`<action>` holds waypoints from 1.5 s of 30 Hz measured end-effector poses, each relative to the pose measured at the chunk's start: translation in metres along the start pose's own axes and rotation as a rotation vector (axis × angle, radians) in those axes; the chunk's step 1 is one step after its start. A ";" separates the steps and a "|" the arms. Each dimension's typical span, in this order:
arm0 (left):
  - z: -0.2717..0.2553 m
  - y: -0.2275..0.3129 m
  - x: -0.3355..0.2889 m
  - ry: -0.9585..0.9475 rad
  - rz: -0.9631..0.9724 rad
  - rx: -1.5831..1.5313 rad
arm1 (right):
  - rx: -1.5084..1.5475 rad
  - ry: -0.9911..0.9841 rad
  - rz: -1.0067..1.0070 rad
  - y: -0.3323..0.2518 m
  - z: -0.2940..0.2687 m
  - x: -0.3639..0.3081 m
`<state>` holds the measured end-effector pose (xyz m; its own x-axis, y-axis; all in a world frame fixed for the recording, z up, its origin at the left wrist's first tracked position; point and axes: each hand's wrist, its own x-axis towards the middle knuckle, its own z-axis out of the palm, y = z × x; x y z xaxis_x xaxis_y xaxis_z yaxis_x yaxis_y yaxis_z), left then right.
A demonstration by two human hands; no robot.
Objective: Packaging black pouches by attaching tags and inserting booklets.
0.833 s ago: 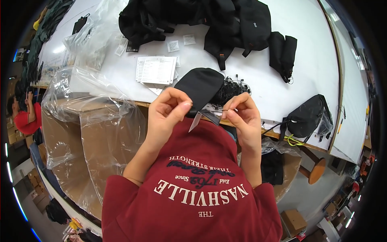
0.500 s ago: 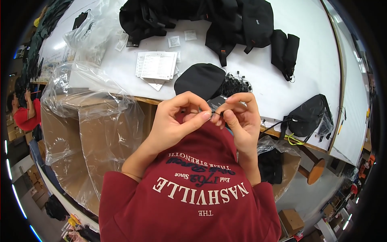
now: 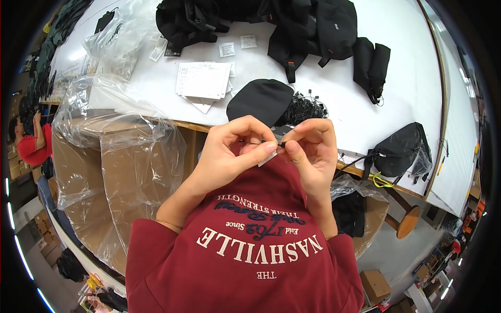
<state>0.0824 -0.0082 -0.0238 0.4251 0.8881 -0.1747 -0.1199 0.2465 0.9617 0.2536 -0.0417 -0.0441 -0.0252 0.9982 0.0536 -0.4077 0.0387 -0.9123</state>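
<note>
Both hands meet in front of my chest at the table's near edge. My left hand is closed in a pinch on a thin black cord, and a small white tag corner sticks out below its thumb. Between thumb and forefinger, my right hand pinches a tiny black plastic clasp by the cord's end. A dark printed tag shows partly behind the fingers. Just beyond lie a rounded black fabric pouch and a heap of black tag strings with clasps.
Black bags are piled at the table's far side. White printed sheets and small packets lie left of centre. Plastic-lined cardboard boxes stand at the near left; a small black bag rests at the right edge.
The fingertips have shifted slightly, and the clasp shows more plainly at my right fingertips. A white tag corner now appears below my left thumb, while the dark tag is more covered.
</note>
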 end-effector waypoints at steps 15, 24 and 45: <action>0.000 -0.002 0.002 0.033 0.050 0.071 | -0.152 0.068 -0.098 0.007 0.004 -0.004; 0.006 0.000 -0.005 0.128 0.336 0.523 | -0.210 0.106 -0.133 0.013 0.008 -0.010; -0.022 -0.021 0.108 -0.661 0.516 0.768 | 0.022 0.007 -0.136 -0.026 -0.009 0.024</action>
<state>0.1113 0.0909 -0.0670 0.9019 0.3794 0.2066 0.0667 -0.5947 0.8012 0.2718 -0.0187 -0.0224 0.0380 0.9841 0.1733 -0.4269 0.1728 -0.8876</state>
